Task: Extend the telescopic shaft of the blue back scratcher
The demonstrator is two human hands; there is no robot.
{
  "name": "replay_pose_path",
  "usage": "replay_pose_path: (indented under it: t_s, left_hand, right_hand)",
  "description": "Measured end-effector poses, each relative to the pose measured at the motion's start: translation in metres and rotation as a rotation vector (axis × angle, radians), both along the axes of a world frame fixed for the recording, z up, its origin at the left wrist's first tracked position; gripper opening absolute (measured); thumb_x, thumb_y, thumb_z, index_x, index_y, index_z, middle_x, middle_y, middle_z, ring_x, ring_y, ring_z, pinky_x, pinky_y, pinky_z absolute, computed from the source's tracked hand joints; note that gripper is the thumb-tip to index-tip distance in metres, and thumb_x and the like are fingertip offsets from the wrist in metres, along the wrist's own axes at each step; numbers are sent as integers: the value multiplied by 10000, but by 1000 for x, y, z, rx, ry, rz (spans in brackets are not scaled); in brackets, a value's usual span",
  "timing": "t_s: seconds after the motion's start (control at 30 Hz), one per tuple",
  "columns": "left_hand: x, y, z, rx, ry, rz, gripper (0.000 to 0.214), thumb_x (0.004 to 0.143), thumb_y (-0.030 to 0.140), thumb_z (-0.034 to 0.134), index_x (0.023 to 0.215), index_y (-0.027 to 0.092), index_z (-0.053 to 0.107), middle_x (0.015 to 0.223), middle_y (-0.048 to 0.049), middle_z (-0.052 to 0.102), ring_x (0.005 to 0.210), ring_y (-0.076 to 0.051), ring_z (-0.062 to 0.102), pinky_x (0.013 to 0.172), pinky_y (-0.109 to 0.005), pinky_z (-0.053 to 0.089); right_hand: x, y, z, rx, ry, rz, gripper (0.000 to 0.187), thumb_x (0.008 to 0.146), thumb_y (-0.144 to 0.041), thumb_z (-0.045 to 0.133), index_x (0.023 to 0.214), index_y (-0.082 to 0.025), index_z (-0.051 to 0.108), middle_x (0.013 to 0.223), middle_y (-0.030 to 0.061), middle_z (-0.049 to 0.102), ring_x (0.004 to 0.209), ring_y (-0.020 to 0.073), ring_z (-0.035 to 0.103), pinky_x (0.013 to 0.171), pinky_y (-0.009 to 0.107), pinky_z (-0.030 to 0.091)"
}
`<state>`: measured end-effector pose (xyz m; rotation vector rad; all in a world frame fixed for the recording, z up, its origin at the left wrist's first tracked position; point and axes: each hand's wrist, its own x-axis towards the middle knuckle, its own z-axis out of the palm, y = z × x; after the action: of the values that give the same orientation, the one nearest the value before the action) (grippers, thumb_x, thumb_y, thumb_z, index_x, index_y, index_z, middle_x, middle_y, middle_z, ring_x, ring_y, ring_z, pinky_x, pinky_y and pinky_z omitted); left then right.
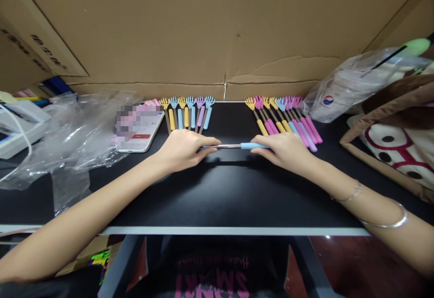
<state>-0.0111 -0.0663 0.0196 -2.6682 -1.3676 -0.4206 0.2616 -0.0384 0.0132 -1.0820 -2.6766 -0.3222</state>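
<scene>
Level above the black table, a back scratcher (232, 146) with a light blue handle and a metal rod spans the gap between my two hands. My left hand (185, 151) pinches its left end, where the fingers hide most of the head. The blue handle on the other side is gripped by my right hand (285, 151). Behind my left hand lies a row of back scratchers (186, 112) in yellow, blue and purple. A second group of back scratchers (281, 119), in yellow, pink, blue and purple, lies beyond my right hand.
A phone (139, 130) rests left of the scratchers, beside crumpled clear plastic bags (84, 130). To the right stand a bagged drink cup (342, 92) and a patterned cloth bag (396, 139). Cardboard (169, 26) walls the back; the table's pale front edge (230, 230) faces me.
</scene>
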Motion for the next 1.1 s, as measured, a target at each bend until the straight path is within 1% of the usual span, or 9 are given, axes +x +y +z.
replay_pose_path:
  t_s: [0.1, 0.23, 0.33, 0.43, 0.5, 0.6, 0.7, 0.93, 1.1]
  left_hand:
    - [0, 1, -2, -74, -31, 8, 305, 898, 440, 418, 1073, 326, 641, 769, 16, 711, 644, -142, 625, 534, -208, 296]
    - [2, 3, -3, -249, -110, 0, 332, 896, 478, 402, 1061, 322, 643, 748, 30, 690, 663, -129, 601, 580, -200, 313]
    - [3, 4, -1, -382, -166, -17, 344, 893, 490, 394, 1033, 312, 653, 695, 47, 653, 632, -112, 559, 596, -196, 317]
    - [3, 5, 0, -499, -209, -67, 356, 892, 483, 393, 1021, 283, 658, 673, 48, 624, 579, -93, 506, 583, -190, 317]
    - [4, 5, 0, -522, -222, -81, 361, 890, 480, 396, 1024, 273, 660, 665, 48, 618, 549, -86, 480, 571, -188, 315]
    - [5, 3, -3, -444, -215, -21, 366, 878, 499, 408, 1037, 291, 663, 634, 48, 623, 523, -86, 482, 549, -190, 306]
    - [6, 1, -6, -307, -188, 33, 343, 870, 483, 431, 1077, 321, 651, 694, 34, 671, 585, -106, 556, 554, -197, 314]
    - [6, -1, -11, -27, -104, 30, 297, 874, 405, 451, 1080, 327, 652, 842, 21, 721, 700, -142, 640, 516, -217, 309]
    - [6, -2, -11, 110, -96, 14, 257, 862, 373, 482, 1025, 318, 673, 814, 32, 717, 711, -134, 646, 490, -221, 308]
  right_hand:
    - [0, -1, 0, 88, -4, 15, 372, 901, -485, 362, 875, -224, 626, 673, -6, 656, 586, 110, 575, 477, 237, 226]
    - [0, -3, 1, 228, -21, 23, 362, 902, -471, 380, 887, -221, 641, 760, -3, 681, 636, 97, 591, 471, 239, 221]
    - [1, -3, 2, 308, -46, 33, 366, 901, -470, 386, 881, -222, 655, 768, 0, 686, 636, 93, 587, 478, 243, 221]
    - [2, -3, 4, 341, -57, 68, 374, 902, -469, 384, 867, -220, 660, 754, -1, 686, 627, 89, 582, 485, 245, 223]
    - [2, -3, 4, 331, -56, 81, 378, 904, -466, 380, 864, -215, 660, 748, 1, 686, 625, 87, 582, 486, 245, 224]
    - [3, -2, 2, 306, -44, 72, 364, 902, -460, 385, 879, -217, 656, 755, 0, 687, 625, 89, 585, 479, 243, 218]
    - [2, -2, 2, 271, -24, 51, 348, 896, -460, 395, 888, -224, 650, 759, -7, 687, 621, 93, 587, 471, 244, 211]
    - [-1, -3, 4, 129, 19, -4, 334, 889, -471, 400, 890, -235, 637, 707, -11, 675, 603, 110, 588, 485, 235, 238]
    - [-3, -5, 3, 35, 38, -55, 339, 882, -490, 400, 911, -247, 635, 716, -5, 679, 609, 124, 588, 497, 239, 256]
